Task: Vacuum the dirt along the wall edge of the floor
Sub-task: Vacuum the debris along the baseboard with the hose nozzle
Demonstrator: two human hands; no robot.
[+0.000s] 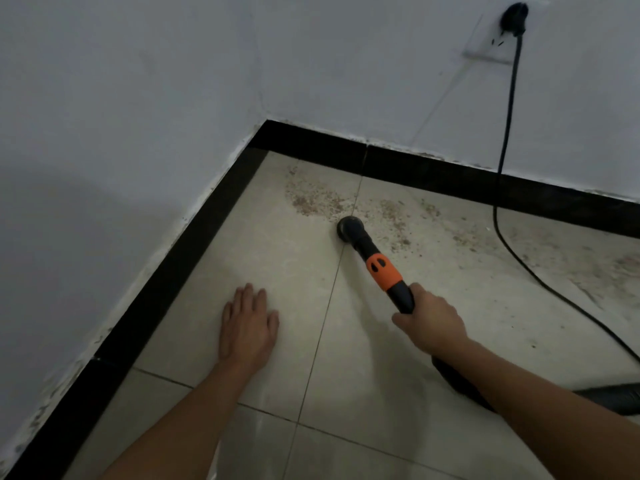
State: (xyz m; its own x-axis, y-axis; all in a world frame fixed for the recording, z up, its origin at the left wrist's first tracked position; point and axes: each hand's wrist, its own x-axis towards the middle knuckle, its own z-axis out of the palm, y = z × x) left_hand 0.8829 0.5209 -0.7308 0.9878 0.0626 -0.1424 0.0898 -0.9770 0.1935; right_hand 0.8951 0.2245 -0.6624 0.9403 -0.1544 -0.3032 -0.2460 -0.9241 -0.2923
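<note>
Brown dirt (pixel 313 199) lies scattered on the beige tile floor (pixel 284 258) near the corner and trails right along the black skirting (pixel 433 169) of the far wall. A black and orange vacuum wand (pixel 381 268) points toward the corner, its round black nozzle (pixel 350 229) resting on the floor at the near edge of the dirt. My right hand (pixel 431 320) grips the wand's black rear end. My left hand (pixel 249 323) lies flat on the tile, fingers straight, left of the wand.
A black power cord (pixel 504 150) runs from a plug in the wall socket (pixel 495 39) down across the floor to the right. The black vacuum hose (pixel 609 396) lies under my right forearm. White walls meet in the corner (pixel 266 121).
</note>
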